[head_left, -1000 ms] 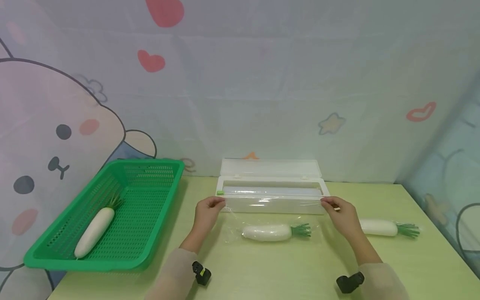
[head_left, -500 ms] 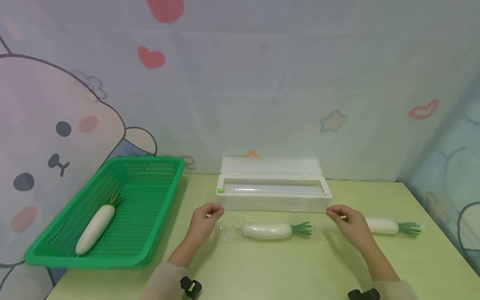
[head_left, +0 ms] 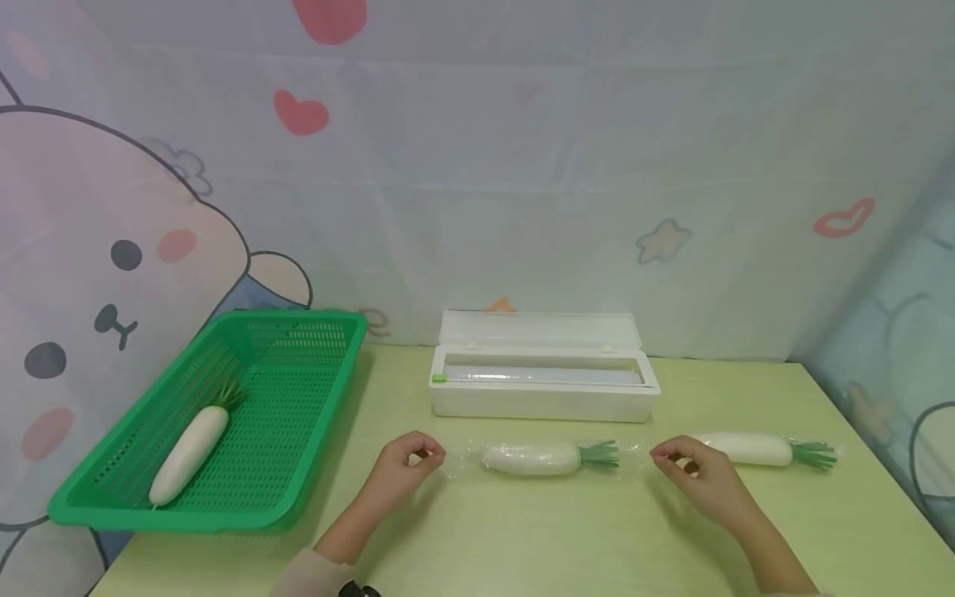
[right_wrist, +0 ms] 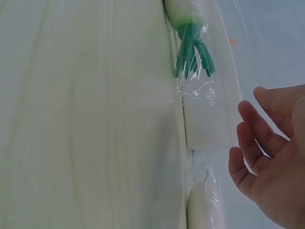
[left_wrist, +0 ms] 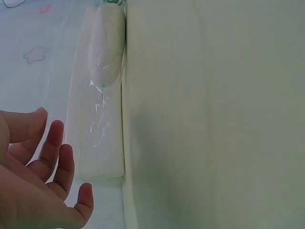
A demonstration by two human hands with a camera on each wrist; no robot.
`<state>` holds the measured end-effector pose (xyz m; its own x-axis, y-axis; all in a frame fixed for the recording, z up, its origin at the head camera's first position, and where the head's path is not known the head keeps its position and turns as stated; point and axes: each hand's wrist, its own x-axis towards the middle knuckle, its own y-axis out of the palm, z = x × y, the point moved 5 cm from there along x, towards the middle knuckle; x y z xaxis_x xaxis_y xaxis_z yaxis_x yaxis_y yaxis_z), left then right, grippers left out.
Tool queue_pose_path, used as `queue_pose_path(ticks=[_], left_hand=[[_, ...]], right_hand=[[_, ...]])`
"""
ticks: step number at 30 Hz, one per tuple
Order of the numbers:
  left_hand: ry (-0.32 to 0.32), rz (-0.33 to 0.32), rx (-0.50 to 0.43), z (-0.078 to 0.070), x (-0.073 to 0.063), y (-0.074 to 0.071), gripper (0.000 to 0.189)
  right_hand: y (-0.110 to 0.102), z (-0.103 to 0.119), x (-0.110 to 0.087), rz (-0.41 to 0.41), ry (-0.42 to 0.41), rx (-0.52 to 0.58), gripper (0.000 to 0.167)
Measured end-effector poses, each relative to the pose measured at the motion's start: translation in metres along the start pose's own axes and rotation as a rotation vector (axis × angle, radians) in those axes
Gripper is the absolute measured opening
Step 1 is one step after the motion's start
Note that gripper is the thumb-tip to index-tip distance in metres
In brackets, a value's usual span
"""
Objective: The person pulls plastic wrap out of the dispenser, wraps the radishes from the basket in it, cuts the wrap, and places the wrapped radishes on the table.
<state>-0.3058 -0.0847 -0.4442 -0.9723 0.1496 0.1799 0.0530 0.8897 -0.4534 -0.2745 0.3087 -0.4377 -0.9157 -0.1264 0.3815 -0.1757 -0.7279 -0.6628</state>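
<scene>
A white daikon (head_left: pixel 531 458) with cut green tops lies crosswise on the table under clear cling film (head_left: pixel 458 466). At the left end of the film, my left hand (head_left: pixel 399 477) pinches its edge between thumb and forefinger. My right hand (head_left: pixel 705 481) pinches the opposite end, past the green tops. Both hands are raised a little over the table, other fingers loosely curled, as the left wrist view and right wrist view show. Wrinkled film glints past the daikon's tip (left_wrist: pixel 106 71) and around the green stalks (right_wrist: pixel 193 55).
Behind the daikon stands a white cling film dispenser (head_left: pixel 545 406), lid raised, with a film roll (head_left: pixel 545 376) and a green slider (head_left: pixel 440 378). Another daikon (head_left: pixel 753 449), wrapped, lies at right. A green basket (head_left: pixel 186 521) at left holds an unwrapped daikon (head_left: pixel 190 456).
Both hands have come down from the dispenser's front edge toward me, bringing the film with them. The film no longer stretches across the dispenser's front and now lies over the daikon.
</scene>
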Motion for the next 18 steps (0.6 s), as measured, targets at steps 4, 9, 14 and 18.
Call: queue_pose_path(ticks=[4,9,14,18], left_hand=[[0.024,0.040,0.039,0.002,-0.001,0.001,0.007],[0.066,0.107,0.156,0.002,-0.003,0.003,0.010],[0.091,0.139,0.314,0.001,-0.005,0.005,0.010],[0.125,0.145,0.432,-0.002,-0.005,0.008,0.008]], right_hand=[[0.001,0.001,-0.004,0.004,-0.059,-0.028,0.006],[0.004,-0.001,-0.007,0.037,-0.111,-0.032,0.010],[0.008,-0.006,-0.006,0.076,-0.129,-0.086,0.014],[0.012,-0.008,-0.005,0.091,-0.152,-0.162,0.015]])
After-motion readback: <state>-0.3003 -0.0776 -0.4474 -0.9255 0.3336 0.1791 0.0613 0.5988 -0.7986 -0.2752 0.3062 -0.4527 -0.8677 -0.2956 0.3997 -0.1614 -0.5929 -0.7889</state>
